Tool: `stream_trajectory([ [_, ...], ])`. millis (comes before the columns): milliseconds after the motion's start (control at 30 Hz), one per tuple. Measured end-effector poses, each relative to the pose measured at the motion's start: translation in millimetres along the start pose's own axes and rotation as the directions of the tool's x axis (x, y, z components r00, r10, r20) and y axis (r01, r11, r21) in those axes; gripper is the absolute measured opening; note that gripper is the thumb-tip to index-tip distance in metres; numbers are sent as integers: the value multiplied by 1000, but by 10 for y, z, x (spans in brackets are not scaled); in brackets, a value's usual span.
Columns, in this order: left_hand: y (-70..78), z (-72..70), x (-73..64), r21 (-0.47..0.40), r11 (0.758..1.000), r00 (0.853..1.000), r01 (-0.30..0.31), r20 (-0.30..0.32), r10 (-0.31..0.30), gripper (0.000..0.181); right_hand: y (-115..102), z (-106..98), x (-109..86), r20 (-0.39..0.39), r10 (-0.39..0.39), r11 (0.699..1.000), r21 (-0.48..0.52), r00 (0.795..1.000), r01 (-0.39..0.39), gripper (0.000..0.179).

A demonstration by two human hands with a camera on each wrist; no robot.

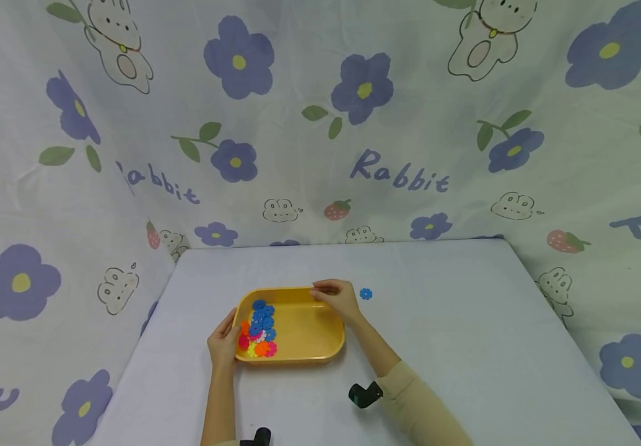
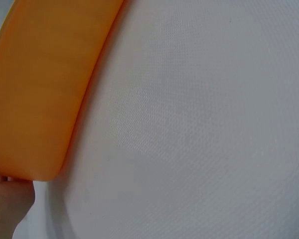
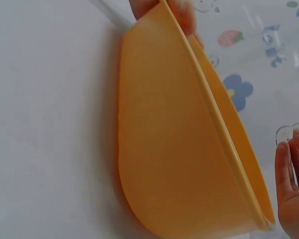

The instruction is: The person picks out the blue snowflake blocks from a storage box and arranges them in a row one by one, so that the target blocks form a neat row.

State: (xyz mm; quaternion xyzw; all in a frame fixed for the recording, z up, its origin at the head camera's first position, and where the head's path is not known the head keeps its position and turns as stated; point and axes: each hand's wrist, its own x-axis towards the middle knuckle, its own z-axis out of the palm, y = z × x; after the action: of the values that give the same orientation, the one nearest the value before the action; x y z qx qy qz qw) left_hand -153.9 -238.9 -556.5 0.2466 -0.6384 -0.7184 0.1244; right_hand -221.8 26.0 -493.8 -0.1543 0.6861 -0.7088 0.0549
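Observation:
A yellow plastic tray with rounded corners is near the middle of the white table. My left hand grips its left end, with fingers against the underside in the left wrist view. Small flower-shaped plastic pieces in blue, orange, pink, yellow and white are heaped at that end. Over the tray's back right corner is my right hand, its fingers pointing left. The right wrist view has this hand beside the rim with fingers fairly straight; no piece shows between them. One blue flower piece lies on the table, just right of my right hand.
The white table extends around the tray. A cloth printed with flowers and rabbits hangs behind it and at both sides. Black wrist cameras are on both forearms, near the table's front.

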Motion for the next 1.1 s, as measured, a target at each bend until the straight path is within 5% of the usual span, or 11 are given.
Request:
stream_trajectory([
  [367, -16, -4, -4, 3, 1000, 1000, -5, 4, 5, 45, 417, 405, 174, 52, 83, 997, -6, 995, -83, 29],
  [633, -9, -9, 1, -2, 1000, 1000, 0, 3, 0, 46, 515, 655, 215, 92, 44, 998, 29, 995, -47, 26],
  [1100, -26, -5, -1, -4, 1000, 1000, -5, -13, 5, 45, 682, 906, 310, 43, 107, 984, -150, 993, -100, 22],
])
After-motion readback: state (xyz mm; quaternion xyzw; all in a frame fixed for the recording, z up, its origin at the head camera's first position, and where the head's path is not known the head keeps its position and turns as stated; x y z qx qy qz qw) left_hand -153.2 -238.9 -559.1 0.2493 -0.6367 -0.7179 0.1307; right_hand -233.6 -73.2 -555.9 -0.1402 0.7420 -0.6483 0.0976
